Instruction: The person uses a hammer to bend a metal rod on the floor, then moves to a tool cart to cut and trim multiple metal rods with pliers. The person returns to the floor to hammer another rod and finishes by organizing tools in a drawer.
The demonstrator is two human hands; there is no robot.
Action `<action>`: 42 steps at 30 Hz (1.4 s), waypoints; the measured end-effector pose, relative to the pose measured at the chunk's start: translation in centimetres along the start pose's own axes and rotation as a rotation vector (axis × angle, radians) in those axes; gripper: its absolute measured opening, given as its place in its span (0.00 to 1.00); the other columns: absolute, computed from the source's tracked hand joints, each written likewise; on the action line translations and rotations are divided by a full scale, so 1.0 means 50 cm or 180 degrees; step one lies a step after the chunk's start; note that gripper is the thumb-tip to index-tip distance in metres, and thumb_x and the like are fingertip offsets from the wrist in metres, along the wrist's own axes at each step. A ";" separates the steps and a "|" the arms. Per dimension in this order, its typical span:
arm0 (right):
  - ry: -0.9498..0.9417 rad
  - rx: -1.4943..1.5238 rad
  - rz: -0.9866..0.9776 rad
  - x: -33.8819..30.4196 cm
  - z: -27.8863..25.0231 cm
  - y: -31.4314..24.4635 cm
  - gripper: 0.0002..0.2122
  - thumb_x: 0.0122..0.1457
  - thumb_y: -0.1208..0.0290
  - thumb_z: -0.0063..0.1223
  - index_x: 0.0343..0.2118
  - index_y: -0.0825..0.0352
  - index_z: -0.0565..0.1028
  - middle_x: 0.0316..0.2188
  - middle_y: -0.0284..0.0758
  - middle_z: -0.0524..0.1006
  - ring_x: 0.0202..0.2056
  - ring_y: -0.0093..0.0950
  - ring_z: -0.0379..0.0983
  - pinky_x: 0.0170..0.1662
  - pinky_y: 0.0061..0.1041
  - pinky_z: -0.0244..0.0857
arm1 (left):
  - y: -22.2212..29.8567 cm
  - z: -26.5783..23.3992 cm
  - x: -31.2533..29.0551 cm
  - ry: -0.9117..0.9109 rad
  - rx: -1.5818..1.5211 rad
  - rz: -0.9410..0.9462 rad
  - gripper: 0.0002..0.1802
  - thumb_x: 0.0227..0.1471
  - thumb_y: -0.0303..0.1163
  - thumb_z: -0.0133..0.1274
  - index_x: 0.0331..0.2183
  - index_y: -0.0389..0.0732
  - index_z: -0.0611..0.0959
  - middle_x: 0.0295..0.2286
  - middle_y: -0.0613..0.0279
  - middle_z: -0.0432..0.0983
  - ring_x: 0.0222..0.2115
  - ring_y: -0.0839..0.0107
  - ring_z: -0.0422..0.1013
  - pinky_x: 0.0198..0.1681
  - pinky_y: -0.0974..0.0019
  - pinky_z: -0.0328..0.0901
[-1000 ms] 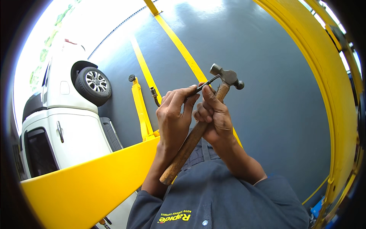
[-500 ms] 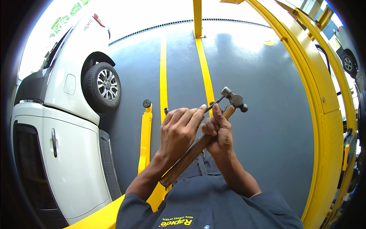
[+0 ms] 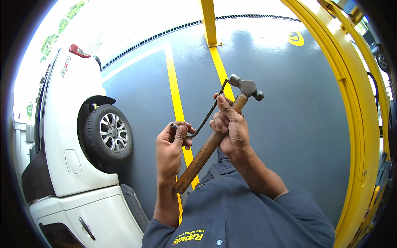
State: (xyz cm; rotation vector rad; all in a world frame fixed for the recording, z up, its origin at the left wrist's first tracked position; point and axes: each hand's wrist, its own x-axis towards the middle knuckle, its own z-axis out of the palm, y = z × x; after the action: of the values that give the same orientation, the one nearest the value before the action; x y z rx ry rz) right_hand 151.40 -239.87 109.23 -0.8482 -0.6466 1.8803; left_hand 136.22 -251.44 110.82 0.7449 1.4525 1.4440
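At far left sits a glossy white pickup truck with a treaded rubber tyre. My left hand pinches the cylindrical end of a dark metal L-shaped lug wrench, its slim shaft slanting up rightward. My right hand grips that shaft under the thumb, plus the scuffed wooden handle of a ball-peen hammer, its steel head just beside the wrench's tip.

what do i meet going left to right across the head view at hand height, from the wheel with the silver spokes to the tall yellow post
Silver-spoked wheel → left hand → right hand → tall yellow post
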 end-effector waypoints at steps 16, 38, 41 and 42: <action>-0.0433 -0.0070 0.0893 1.039 0.447 0.116 0.33 0.66 0.44 0.63 0.53 0.76 0.73 0.19 0.18 0.58 0.18 0.10 0.53 0.24 0.15 0.55 | 0.167 -0.371 0.951 0.1032 -0.0250 0.0052 0.18 0.70 0.42 0.58 0.39 0.34 0.84 0.33 0.57 0.85 0.29 0.77 0.78 0.36 0.74 0.73; 0.1195 -0.4962 0.4275 2.008 0.237 0.292 0.19 0.68 0.60 0.58 0.49 0.74 0.82 0.43 0.46 0.85 0.43 0.38 0.86 0.39 0.37 0.76 | 0.446 -0.846 2.780 0.1296 0.0291 -0.0110 0.19 0.74 0.44 0.50 0.35 0.39 0.79 0.30 0.59 0.84 0.27 0.80 0.72 0.34 0.72 0.67; 0.1291 -0.5434 0.3707 2.285 0.402 0.247 0.19 0.64 0.62 0.60 0.47 0.75 0.83 0.42 0.52 0.86 0.44 0.46 0.86 0.43 0.43 0.78 | 0.508 -0.862 2.974 0.1306 0.0465 0.0039 0.19 0.74 0.44 0.51 0.35 0.39 0.79 0.29 0.59 0.85 0.26 0.80 0.72 0.33 0.73 0.67; 0.1497 -0.5290 0.3505 2.402 0.450 0.232 0.19 0.63 0.62 0.59 0.48 0.73 0.83 0.43 0.53 0.85 0.47 0.50 0.85 0.48 0.45 0.77 | 0.527 -0.870 3.036 0.1282 0.0513 0.0081 0.19 0.74 0.44 0.52 0.35 0.38 0.79 0.29 0.59 0.85 0.26 0.80 0.73 0.32 0.73 0.67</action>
State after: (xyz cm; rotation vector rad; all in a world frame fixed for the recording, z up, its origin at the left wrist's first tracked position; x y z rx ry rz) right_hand 89.48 -137.80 80.73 -3.0480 -1.6371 1.4274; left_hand 33.17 -129.23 102.36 0.5913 1.8892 1.5715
